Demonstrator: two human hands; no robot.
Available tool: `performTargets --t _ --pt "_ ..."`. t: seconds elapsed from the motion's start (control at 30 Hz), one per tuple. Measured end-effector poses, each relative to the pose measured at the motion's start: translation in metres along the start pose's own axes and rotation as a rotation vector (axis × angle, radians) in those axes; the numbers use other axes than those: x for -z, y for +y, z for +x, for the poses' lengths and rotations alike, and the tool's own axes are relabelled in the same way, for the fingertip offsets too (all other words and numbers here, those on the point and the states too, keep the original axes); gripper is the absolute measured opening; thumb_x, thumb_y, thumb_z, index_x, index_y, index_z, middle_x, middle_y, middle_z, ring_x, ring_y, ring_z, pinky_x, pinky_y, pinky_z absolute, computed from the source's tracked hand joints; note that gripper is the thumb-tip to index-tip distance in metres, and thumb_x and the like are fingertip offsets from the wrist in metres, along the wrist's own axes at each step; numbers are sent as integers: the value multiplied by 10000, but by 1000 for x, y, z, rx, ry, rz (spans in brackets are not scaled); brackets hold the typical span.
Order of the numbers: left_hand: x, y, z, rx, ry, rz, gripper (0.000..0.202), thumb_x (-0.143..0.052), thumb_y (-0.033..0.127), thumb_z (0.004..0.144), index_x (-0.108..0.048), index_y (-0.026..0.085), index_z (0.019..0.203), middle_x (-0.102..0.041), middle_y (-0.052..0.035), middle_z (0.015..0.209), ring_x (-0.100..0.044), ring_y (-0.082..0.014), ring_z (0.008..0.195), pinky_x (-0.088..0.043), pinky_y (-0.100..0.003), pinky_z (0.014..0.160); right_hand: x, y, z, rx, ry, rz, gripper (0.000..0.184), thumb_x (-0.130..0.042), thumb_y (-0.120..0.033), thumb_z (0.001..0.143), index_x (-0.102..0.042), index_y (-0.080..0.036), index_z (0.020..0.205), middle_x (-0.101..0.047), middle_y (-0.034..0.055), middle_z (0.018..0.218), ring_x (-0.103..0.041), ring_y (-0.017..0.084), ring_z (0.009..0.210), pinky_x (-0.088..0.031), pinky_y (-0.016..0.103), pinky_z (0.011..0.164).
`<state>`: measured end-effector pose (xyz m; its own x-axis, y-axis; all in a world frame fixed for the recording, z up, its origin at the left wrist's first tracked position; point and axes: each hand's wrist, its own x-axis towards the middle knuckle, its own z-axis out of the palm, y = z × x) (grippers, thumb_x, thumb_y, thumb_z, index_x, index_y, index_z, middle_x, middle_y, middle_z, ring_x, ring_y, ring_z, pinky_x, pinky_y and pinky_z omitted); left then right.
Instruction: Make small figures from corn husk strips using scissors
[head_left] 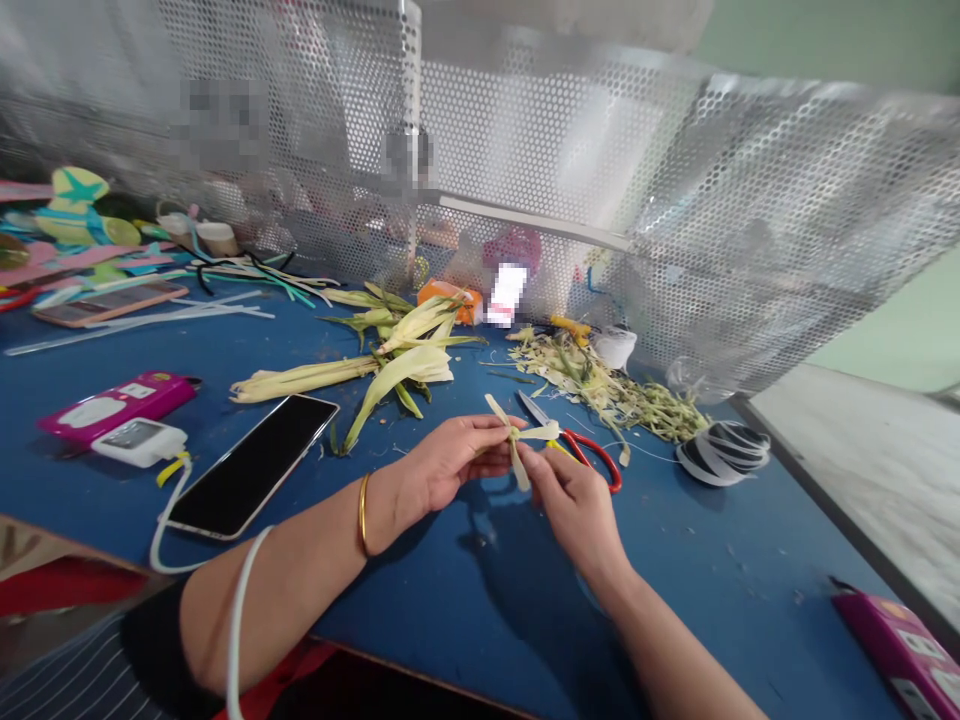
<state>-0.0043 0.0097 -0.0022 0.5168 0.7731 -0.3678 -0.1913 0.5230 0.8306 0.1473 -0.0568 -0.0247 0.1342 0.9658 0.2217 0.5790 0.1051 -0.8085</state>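
Observation:
Between my hands is a small knotted piece of pale corn husk (514, 434), with several flat strips spreading from its middle like a star. My left hand (457, 455) pinches it from the left, a gold bangle at that wrist. On the other side, my right hand (571, 492) holds the lower strip between thumb and fingers. Scissors (604, 462) with red handles lie on the table just behind my right hand, blades partly visible. Beyond my left hand lies a bunch of corn husks (405, 370). Husk scraps (592, 375) are heaped farther right.
On the blue table (720, 600) are a black-screened phone (255, 465), a white device (139, 440) with a cable across my left arm, and a magenta box (120, 408). A coil of white strip (724, 453) sits right. A perforated metal screen (540, 130) stands behind, people beyond it.

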Motion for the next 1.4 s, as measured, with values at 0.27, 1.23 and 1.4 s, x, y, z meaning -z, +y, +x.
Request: performTargets --t 0.27,1.23,1.4 --pt "-2 -5 -3 29 -52 125 266 -677 265 808 -713 160 1050 -743 -83 833 -697 -170 763 -526 -295 744 1 3 11 -333 82 765 365 -788 -496 662 -665 -169 764 -545 -37 576 -486 107 547 -405 246 575" --pt "-3 -2 -5 26 -27 143 408 -624 498 818 -692 129 977 -749 -113 835 -683 -161 657 -503 -285 690 11 10 16 -353 188 754 588 -600 -697 767 -672 -167 1012 -671 22 751 -604 142 576 -491 268 576" --pt "-2 -6 -2 43 -25 134 367 -607 454 832 -687 136 996 -753 -109 849 -694 -164 661 -502 -278 683 4 8 13 -365 85 710 512 -668 -665 719 -693 -176 869 -641 17 740 -572 144 557 -487 275 555"
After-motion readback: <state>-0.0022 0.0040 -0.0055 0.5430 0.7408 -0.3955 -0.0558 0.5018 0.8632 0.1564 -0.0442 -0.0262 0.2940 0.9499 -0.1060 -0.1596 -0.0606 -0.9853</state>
